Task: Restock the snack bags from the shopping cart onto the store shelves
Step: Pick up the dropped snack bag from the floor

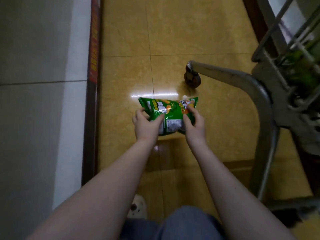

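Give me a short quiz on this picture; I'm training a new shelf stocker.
1. True or false: the green snack bag sits inside the shopping cart.
2. How many hands grip the bag? A. none B. one C. two
3. Fill in: the cart stands on the person's ____ side.
Key: 1 false, it is held over the floor; 2 C, left hand and right hand; 3 right.

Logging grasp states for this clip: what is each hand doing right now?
Left hand: holding the green snack bag by its left end.
Right hand: holding the same bag by its right end.
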